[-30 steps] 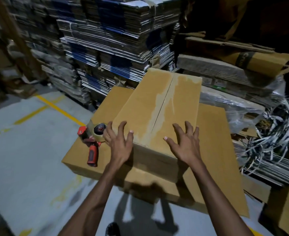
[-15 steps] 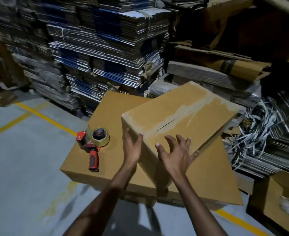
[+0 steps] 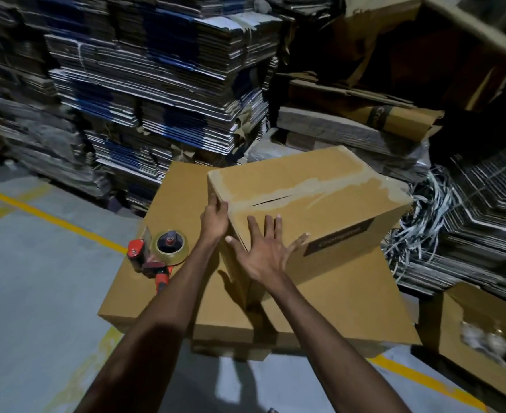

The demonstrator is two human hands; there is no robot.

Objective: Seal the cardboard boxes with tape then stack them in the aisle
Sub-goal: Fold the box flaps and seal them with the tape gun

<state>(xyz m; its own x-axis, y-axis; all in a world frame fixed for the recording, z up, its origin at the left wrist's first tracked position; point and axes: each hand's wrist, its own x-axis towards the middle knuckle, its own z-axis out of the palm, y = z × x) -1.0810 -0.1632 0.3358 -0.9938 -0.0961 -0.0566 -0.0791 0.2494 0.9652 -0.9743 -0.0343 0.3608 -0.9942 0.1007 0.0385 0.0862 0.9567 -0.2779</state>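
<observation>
A brown cardboard box [image 3: 320,204] with a taped top seam sits turned at an angle on a larger flat cardboard box [image 3: 335,311]. My left hand [image 3: 214,217] grips the small box's near left corner, fingers curled over its edge. My right hand [image 3: 265,251] lies flat with spread fingers against the box's near side. A red-handled tape dispenser [image 3: 159,254] with a roll of clear tape lies on the large box, left of my left arm.
Tall stacks of flattened cartons [image 3: 156,93] stand behind and to the left. Bundled cardboard and loose strapping [image 3: 424,234] crowd the right. An open box [image 3: 481,338] sits at lower right. Grey floor with yellow lines [image 3: 52,222] spreads to the left.
The small box has been rotated clockwise on the large box. My left hand moved to its left corner and my right hand shifted onto its near side. The camera turned right.
</observation>
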